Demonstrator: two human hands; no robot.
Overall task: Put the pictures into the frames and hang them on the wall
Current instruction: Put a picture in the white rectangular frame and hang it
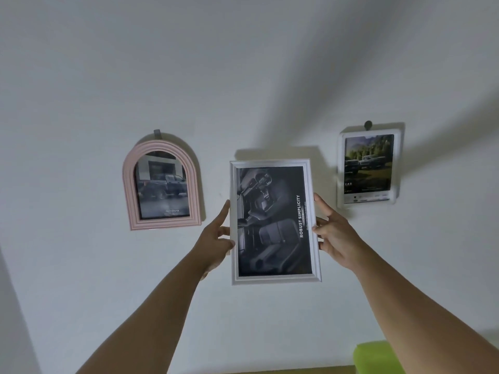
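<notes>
I hold a white rectangular frame upright against the white wall; it contains a dark car-interior picture reading "ROBUST SIMPLICITY". My left hand grips its left edge and my right hand grips its right edge. A pink arched frame with a truck picture hangs on a grey hook to the left. A white frame with a picture of trucks in a landscape hangs on a second hook to the right. Whatever is behind the held frame is hidden.
A bright green object sits at the bottom right, below my right forearm. A wall corner runs down the far left edge. Bare wall stretches above and below the three frames.
</notes>
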